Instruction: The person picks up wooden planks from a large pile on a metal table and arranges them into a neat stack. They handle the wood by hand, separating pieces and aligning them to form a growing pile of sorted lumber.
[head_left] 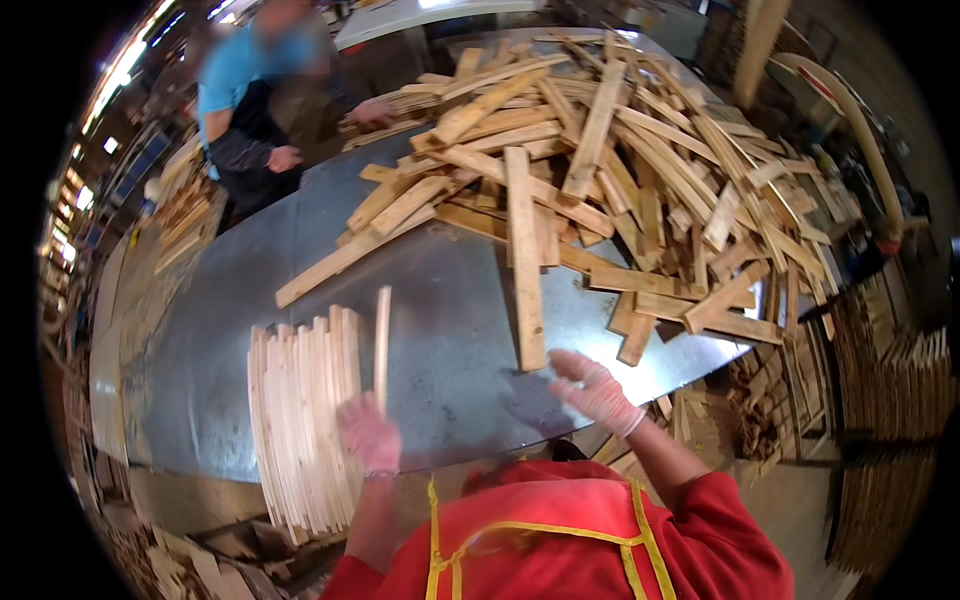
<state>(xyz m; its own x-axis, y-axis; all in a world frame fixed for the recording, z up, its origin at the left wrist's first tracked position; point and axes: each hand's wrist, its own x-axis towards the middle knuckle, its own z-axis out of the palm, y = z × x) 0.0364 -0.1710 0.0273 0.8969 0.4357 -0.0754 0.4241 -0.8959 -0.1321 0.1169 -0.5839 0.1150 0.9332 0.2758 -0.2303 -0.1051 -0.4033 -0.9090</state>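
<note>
My left hand [371,434], in a pale glove and slightly blurred, is closed on the near end of a narrow wooden slat [382,345] that stands on its edge. Just left of it, a row of similar pale slats [305,410] is packed side by side, their near ends reaching past the table edge. My right hand [592,390], also gloved, hovers with fingers apart and nothing in them. Close to its fingertips is the near end of a long wooden board [525,270], whose far end rests on a big jumbled heap of boards [640,170].
The grey metal tabletop [210,330] carries all this wood. Across it at the far left stands a co-worker in a blue shirt [225,85], one hand [372,112] by the heap. Stacked slats [890,380] stand at right, near a curved hose [865,140].
</note>
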